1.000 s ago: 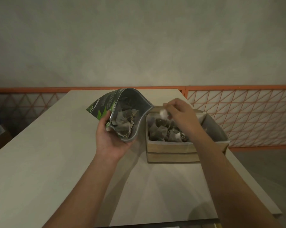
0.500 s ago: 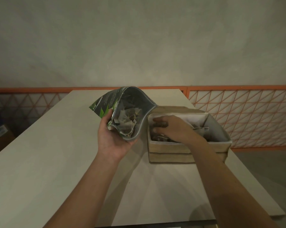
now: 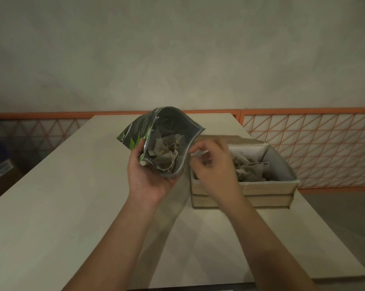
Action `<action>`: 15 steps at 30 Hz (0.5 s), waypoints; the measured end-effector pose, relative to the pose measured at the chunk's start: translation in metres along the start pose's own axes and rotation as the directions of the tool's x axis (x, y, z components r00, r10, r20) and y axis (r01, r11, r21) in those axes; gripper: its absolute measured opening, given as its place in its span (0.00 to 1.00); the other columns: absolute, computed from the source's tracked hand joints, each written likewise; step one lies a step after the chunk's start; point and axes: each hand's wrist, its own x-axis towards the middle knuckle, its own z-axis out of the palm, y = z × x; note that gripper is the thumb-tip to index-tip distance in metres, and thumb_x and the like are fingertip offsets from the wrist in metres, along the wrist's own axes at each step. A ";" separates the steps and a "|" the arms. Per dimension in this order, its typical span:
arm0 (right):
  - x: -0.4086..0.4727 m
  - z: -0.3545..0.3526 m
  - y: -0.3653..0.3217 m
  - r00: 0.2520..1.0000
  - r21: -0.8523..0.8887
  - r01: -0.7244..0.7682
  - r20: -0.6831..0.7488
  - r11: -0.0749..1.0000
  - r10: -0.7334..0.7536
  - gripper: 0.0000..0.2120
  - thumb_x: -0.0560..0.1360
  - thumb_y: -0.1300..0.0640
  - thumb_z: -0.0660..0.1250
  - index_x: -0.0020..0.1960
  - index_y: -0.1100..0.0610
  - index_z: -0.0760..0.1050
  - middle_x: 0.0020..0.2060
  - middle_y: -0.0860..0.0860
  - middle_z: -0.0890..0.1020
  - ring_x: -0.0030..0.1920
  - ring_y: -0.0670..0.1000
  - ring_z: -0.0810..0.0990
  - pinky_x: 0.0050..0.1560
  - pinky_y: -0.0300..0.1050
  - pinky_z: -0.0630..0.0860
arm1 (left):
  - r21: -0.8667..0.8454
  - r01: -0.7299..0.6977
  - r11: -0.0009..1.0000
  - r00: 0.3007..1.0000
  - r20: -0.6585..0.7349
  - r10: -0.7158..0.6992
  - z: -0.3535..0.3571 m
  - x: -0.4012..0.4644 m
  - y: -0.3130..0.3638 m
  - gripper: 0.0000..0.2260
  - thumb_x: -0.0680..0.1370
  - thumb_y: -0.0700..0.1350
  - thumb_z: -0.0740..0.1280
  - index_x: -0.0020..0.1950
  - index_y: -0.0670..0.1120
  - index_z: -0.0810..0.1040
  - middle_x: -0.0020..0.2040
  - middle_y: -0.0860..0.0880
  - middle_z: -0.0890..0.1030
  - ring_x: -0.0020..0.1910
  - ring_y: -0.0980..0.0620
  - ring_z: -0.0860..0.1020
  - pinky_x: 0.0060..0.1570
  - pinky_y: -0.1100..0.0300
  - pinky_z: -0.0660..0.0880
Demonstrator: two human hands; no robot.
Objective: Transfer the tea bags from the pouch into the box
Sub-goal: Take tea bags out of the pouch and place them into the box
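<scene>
Pouch (image 3: 138,131) print blurred, unreadable

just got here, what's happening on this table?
A person is moving tea bags by hand. The left hand grips an open pouch that has bags inside. The right hand, fingers loosely curled and seemingly empty, hangs between the pouch mouth and the box, which already holds several bags.

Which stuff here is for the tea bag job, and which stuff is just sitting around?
For the job:
pouch, gripped by the left hand
tea bags in the pouch, more in the box
box
right hand, between pouch and box

Just sitting around:
table
orange fence
carton on the floor, far left
</scene>
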 end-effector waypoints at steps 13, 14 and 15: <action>-0.005 0.031 -0.005 1.000 -0.529 -0.013 -0.005 0.849 0.012 0.11 0.71 0.41 0.69 0.47 0.46 0.83 0.55 0.51 0.75 0.58 0.54 0.73 0.55 0.49 0.72 | 0.020 0.000 1.000 1.000 -0.017 0.000 0.015 -0.010 -0.015 0.28 0.70 0.56 0.70 0.68 0.45 0.80 0.66 0.42 0.81 0.60 0.44 0.81 0.58 0.54 0.79; -0.004 0.030 -0.003 0.999 -0.503 -0.019 0.014 0.864 0.030 0.09 0.71 0.43 0.70 0.46 0.46 0.83 0.54 0.50 0.75 0.57 0.54 0.74 0.55 0.48 0.73 | 0.027 0.003 1.000 1.000 -0.024 -0.003 0.013 -0.010 -0.015 0.28 0.72 0.57 0.69 0.68 0.45 0.79 0.66 0.42 0.80 0.63 0.44 0.80 0.59 0.53 0.78; -0.003 0.028 -0.001 0.998 -0.444 -0.034 0.029 0.895 0.052 0.07 0.70 0.45 0.71 0.45 0.46 0.83 0.51 0.48 0.74 0.56 0.53 0.74 0.55 0.49 0.75 | 0.042 0.008 0.999 1.000 -0.028 -0.007 0.011 -0.010 -0.014 0.27 0.74 0.58 0.67 0.69 0.45 0.79 0.67 0.43 0.80 0.66 0.44 0.79 0.61 0.53 0.77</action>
